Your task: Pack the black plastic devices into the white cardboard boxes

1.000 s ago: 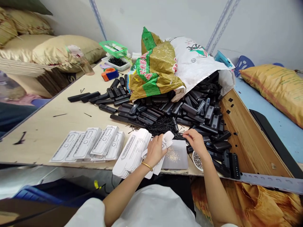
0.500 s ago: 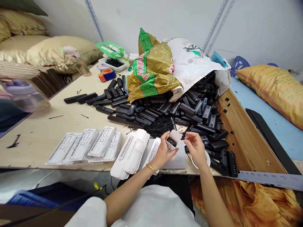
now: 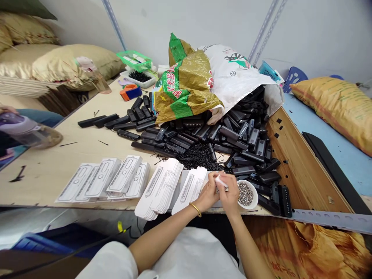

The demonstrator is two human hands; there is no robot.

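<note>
White card sleeve [image 3: 221, 182] pinched between both hands.

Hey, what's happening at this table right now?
A person seated at the table has both hands together at its near edge: the left hand and right hand pinch a small white piece between them. Beside the right hand sits a white bowl of tiny metal bits. White printed cards are fanned out to the left, and a heap of black plastic parts spills from a sack behind.
</note>
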